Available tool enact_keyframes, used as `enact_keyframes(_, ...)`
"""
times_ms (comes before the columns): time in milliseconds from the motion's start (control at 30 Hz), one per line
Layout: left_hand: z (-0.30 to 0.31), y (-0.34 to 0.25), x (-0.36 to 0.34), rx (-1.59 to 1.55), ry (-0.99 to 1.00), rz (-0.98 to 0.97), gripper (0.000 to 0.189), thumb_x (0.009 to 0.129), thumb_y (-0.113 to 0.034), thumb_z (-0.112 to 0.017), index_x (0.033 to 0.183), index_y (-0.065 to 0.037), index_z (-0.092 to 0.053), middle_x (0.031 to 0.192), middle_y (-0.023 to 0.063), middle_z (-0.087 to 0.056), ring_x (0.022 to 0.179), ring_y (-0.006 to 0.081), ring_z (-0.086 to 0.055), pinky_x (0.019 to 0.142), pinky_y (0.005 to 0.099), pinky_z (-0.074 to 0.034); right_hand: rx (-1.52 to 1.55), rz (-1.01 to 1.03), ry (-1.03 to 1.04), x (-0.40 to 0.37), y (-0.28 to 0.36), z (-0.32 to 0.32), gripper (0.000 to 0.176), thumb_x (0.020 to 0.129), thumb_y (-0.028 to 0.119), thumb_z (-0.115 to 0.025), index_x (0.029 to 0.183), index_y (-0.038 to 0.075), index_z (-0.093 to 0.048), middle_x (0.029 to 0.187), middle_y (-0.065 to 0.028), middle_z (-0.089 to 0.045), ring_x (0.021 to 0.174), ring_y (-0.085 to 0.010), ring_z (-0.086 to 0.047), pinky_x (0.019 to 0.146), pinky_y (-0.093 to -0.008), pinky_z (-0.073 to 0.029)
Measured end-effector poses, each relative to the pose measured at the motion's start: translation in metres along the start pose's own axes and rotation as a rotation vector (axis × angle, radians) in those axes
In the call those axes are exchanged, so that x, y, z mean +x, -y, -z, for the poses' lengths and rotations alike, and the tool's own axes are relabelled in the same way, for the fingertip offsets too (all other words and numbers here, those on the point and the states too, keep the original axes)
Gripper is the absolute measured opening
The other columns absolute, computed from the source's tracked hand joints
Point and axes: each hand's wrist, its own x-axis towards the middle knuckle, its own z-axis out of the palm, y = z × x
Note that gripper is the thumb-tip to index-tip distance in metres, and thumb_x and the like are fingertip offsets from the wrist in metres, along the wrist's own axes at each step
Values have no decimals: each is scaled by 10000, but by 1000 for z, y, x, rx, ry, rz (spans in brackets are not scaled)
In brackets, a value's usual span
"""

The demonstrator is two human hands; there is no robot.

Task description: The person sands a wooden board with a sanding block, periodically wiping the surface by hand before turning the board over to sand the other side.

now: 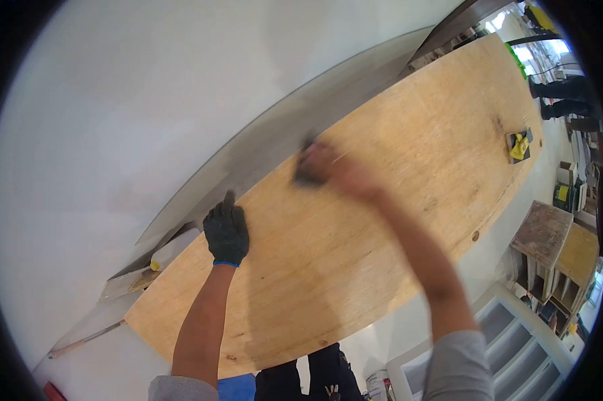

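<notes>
Roller (174, 248) lies off the sheet's left edge. Left hand (226, 234), gloved, rests flat and open on plywood sheet (328, 267). Right hand (328, 167) blurred on dark pad (305, 170) at far edge; can't tell grip. Yellow-handled block (519, 146) sits far right. Surface looks uniform: probably mid-job, can't tell the done area.

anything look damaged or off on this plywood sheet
Nothing broken or spilled. The plywood sheet shows a dark knot near one long edge and a dark smudge by the yellow-and-black tool. The right hand is motion-blurred; the gloved left hand lies flat.
</notes>
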Motion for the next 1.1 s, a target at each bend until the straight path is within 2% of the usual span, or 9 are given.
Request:
enact_keyframes(133,4,2,-2,47,-15,-27,363,924,-226,-467,1229,-43,-541,951,167,-624,876,343,-577,775,480,-421,198,-1010,-169,-94,-142,113,374,935,91,-421,1301,62,-497,1361,-140,-497,1216,-255,-519,991,-395,-440)
enact_keyframes(267,-10,8,-1,-23,48,45,362,926,-215,-453,1233,-38,-533,969,171,-622,877,347,-571,767,482,-420,-22,-933,-476,-92,-97,23,418,957,117,-395,1360,15,-442,1410,-160,-442,1314,-271,-413,1084,-383,-337)
enact_keyframes(433,-9,5,1,23,-57,-57,359,936,-209,-440,1251,-58,-524,992,188,-617,893,365,-563,770,479,-419,109,-316,55,-41,181,-27,508,887,58,-425,1389,135,-424,1474,-47,-380,1368,-226,-341,1098,-379,-327)
enact_keyframes(533,0,-2,-1,9,-51,-32,365,952,-228,-430,1268,-66,-515,1033,193,-619,922,379,-565,796,478,-421,36,115,193,-107,136,-27,450,935,194,-345,1376,144,-423,1510,-39,-318,1399,-191,-281,1140,-374,-257)
enact_keyframes(700,-7,6,-4,7,-30,-34,372,963,-246,-419,1273,-61,-508,1052,197,-619,941,382,-570,832,483,-423,60,-682,-159,-208,20,106,537,749,-68,-556,1265,80,-547,1352,-125,-512,1300,-290,-435,1072,-382,-380)
enact_keyframes(800,2,2,0,28,-1,0,379,964,-256,-423,1273,-53,-505,1111,206,-606,1003,380,-564,882,470,-423,11,-1002,-533,-231,76,52,506,748,-65,-588,1239,55,-567,1362,-139,-505,1316,-294,-419,1085,-379,-357)
enact_keyframes(933,-17,15,-2,348,-267,-172,410,968,-287,-439,1288,-37,-492,1245,228,-549,1150,368,-523,997,425,-390,526,-1002,-510,-169,220,24,476,817,-89,-462,1262,57,-544,1375,-153,-484,1314,-286,-421,1086,-376,-347)
enact_keyframes(1033,28,-43,-42,-327,-77,-167,425,971,-308,-473,1280,-17,-505,1327,203,-507,1247,297,-477,1055,370,-346,1023,-1354,-3,-103,280,69,307,957,220,-526,1195,25,-541,1077,-203,-643,1028,-339,-622,840,-395,-487)
enact_keyframes(1100,24,-44,-90,-1070,420,-41,448,966,-287,-527,1294,17,-509,1298,119,-551,1186,202,-513,1024,314,-370,1091,-1298,-309,-82,301,47,343,947,273,-547,1186,28,-530,1009,-203,-652,964,-346,-634,801,-406,-485)
